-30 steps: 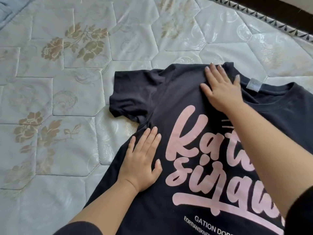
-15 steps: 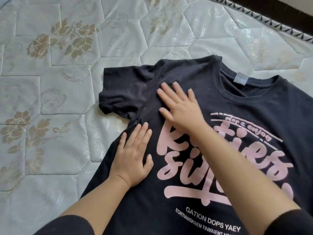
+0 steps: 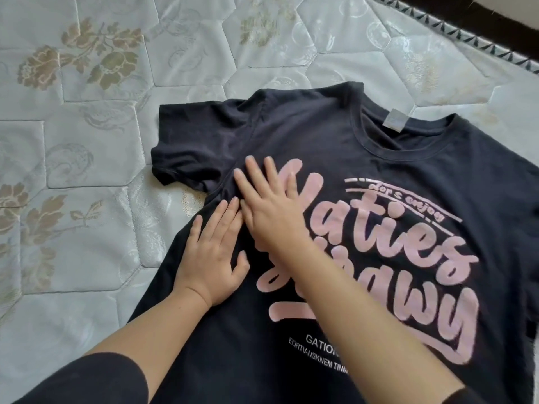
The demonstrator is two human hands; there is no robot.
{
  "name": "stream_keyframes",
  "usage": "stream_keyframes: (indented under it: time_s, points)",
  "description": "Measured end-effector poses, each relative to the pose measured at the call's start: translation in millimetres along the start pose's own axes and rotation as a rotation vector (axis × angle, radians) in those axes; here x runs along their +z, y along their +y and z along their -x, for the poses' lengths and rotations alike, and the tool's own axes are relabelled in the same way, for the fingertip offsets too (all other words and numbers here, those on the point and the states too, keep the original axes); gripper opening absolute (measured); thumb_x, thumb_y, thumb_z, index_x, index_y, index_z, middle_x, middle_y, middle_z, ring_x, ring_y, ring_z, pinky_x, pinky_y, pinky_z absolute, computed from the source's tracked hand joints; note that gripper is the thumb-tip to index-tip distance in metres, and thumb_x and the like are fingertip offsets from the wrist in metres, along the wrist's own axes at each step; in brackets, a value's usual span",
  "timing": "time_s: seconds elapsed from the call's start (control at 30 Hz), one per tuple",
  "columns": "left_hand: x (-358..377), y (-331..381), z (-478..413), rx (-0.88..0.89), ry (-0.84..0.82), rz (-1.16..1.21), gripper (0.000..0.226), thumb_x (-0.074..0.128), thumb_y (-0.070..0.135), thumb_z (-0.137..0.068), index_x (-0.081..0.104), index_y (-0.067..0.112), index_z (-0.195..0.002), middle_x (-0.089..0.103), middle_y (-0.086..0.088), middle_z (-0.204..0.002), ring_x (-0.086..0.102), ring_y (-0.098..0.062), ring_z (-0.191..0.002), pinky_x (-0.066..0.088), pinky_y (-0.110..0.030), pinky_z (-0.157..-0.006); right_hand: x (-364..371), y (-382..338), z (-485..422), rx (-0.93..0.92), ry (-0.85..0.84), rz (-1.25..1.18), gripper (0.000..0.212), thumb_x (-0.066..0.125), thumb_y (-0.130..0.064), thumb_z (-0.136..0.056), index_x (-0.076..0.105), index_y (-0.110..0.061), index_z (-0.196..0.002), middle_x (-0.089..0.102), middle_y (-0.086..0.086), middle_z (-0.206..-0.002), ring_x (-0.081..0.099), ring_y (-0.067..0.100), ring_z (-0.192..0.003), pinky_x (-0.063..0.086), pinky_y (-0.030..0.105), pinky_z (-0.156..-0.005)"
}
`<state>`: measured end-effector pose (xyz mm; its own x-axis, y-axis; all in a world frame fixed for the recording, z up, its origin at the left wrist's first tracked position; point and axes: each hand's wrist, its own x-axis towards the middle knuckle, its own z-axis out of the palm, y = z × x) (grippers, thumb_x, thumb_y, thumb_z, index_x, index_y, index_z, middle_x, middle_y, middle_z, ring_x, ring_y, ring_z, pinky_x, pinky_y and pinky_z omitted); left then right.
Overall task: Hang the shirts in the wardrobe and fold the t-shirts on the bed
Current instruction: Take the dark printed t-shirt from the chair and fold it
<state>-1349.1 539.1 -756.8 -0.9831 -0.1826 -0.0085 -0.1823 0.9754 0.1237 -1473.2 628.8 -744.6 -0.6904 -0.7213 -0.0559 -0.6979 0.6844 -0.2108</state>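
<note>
Black t-shirt (image 3: 335, 147) lies flat, front up, on quilted mattress (image 3: 87, 135), collar toward far edge. Print: large pink script w/ small white text below. Grey label (image 3: 394, 122) inside neck. Visible sleeve (image 3: 186, 153) creased at hem. Left hand (image 3: 214, 258) and right hand (image 3: 271, 211): both flat, fingers straight, pressing fabric by the armpit seam, just beside each other.

The t-shirt (image 3: 306, 135) is matt black knit cloth — soft, faintly creased at the sleeve — with a flat pink print (image 3: 379, 246) of duller, rubbery look. The mattress (image 3: 87, 141) is quilted, satiny fabric, glossy in its woven flowers.
</note>
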Motion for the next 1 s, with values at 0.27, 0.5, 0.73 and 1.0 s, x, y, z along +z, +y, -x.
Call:
stream_keyframes:
  time_s: [0.27, 0.5, 0.73, 1.0]
  points:
    - [-1, -1, 1, 0.008, -0.003, 0.005, 0.066, 0.035, 0.034, -0.080, 0.034, 0.010, -0.142, 0.030, -0.008, -0.152, 0.022, -0.020, -0.139, 0.009, -0.042, -0.111, -19, 92, 20, 0.240, -0.018, 0.015, 0.061, 0.021, -0.050, -0.092, 0.014, -0.032, -0.150, 0.006, -0.011, -0.158, 0.002, 0.019, -0.147, 0.006, 0.049, -0.114]
    - [2, -1, 0, 0.010, 0.033, 0.029, 0.066, 0.035, 0.034, -0.080, 0.035, 0.009, -0.141, 0.030, -0.007, -0.152, 0.022, -0.020, -0.139, 0.010, -0.043, -0.110, -44, 183, 86, 0.677, -0.012, 0.034, 0.058, 0.021, -0.046, -0.099, 0.005, -0.027, -0.152, -0.005, -0.007, -0.159, -0.006, 0.021, -0.146, 0.001, 0.053, -0.115]
    - [-6, 5, -1, -0.044, -0.013, 0.078, 0.070, 0.027, 0.034, -0.078, 0.039, 0.008, -0.142, 0.029, -0.006, -0.153, 0.023, -0.020, -0.140, 0.019, -0.054, -0.111, -37, 128, 130, 0.615, -0.091, 0.033, 0.060, 0.016, -0.048, -0.098, 0.002, -0.025, -0.151, -0.008, -0.001, -0.159, -0.009, 0.026, -0.146, 0.002, 0.056, -0.112]
    - [-29, 53, -20, -0.289, -0.051, -0.017, 0.052, 0.036, 0.019, -0.080, 0.050, -0.008, -0.121, 0.041, -0.026, -0.140, 0.035, -0.040, -0.131, 0.028, -0.053, -0.106, -33, 126, 216, 0.536, -0.197, -0.058, 0.061, 0.004, -0.054, -0.093, -0.018, -0.031, -0.145, -0.028, -0.011, -0.151, -0.017, 0.016, -0.144, 0.000, 0.053, -0.113]
